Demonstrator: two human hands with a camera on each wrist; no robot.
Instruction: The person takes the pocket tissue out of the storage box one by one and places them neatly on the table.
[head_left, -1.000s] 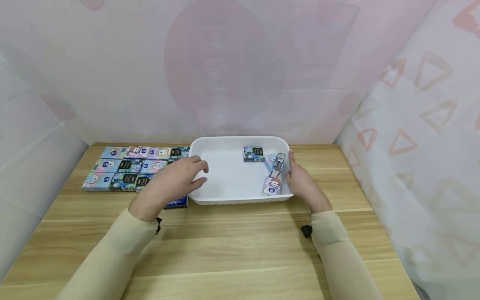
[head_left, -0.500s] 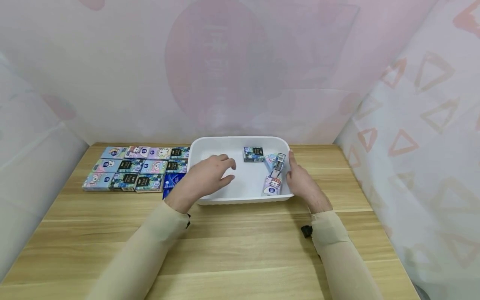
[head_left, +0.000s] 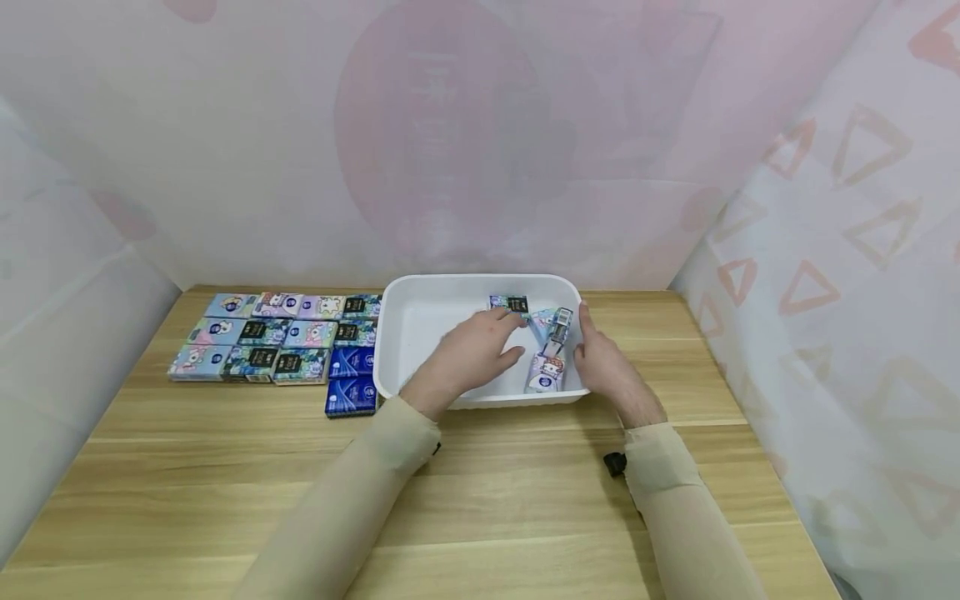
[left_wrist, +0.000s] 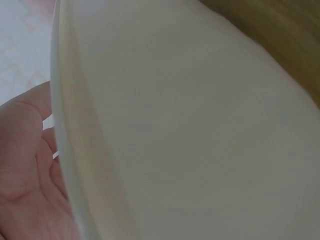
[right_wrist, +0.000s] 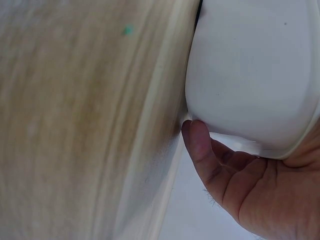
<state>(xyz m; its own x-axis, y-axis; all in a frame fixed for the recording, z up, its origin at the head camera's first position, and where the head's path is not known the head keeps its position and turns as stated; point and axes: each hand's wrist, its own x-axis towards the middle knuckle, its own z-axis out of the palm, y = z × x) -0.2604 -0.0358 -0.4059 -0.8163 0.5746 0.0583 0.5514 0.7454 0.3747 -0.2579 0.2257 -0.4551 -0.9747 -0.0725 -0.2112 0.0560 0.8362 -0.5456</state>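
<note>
My left hand reaches over the white plastic tub with loosely bent fingers, its fingertips right at a dark floral pocket tissue pack. Part of that pack is hidden behind the fingers. At the tub's right end my right hand holds the side; in the right wrist view its fingers curl against the outer wall below the rim. Several more packs lie loosely in the tub's right part, among them a lilac cartoon pack and a pack with a barcode. The left wrist view shows mostly the tub wall.
Left of the tub, several tissue packs lie in tight rows on the wooden table. Two dark blue packs sit nearest the tub's left front corner. Printed cloth walls stand behind and at both sides.
My left hand has moved right, from the tub's left rim across to the dark floral pack, uncovering the blue packs. The right hand and the tub have stayed in place.
</note>
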